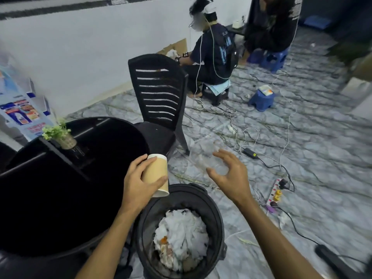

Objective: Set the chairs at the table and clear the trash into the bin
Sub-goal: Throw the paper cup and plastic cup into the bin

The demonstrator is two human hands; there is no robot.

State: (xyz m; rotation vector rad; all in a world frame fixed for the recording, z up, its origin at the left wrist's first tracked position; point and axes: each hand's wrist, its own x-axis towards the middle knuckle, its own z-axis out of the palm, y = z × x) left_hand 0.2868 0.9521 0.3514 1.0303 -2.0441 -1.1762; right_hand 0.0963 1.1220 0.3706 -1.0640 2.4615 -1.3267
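My left hand (138, 184) grips a brown paper cup (156, 174), tilted, just above the far left rim of the black bin (218, 216). White crumpled tissue and food scraps fill the bin. My right hand (229, 176) curls its thumb and fingers round a blurred clear plastic bottle (209, 158), held over the floor beyond the bin. A black slatted chair (159, 93) stands at the far side of the round black table (60, 188), its seat partly under the table's edge.
A small potted plant (60, 135) sits on the table. Cables, a charger brick (249, 153) and a power strip (279, 192) lie across the marble floor to the right. Two people sit on low stools by the wall, near a blue stool (261, 99).
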